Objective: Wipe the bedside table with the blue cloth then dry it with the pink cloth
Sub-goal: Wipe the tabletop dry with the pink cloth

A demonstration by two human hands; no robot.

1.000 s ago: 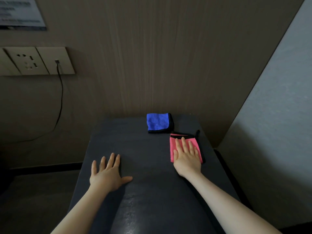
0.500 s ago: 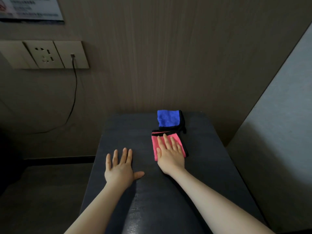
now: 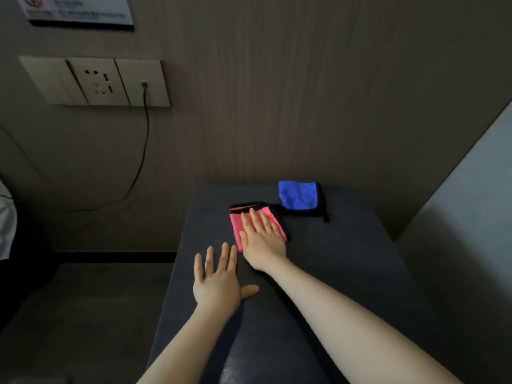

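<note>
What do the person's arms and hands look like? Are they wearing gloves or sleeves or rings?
No gloves and no sleeves: both forearms are bare as far as the picture shows. The left hand and the right hand are bare too. I see no rings, watch or bracelet on either one, though the room is dim, so something very small could be missed.
</note>
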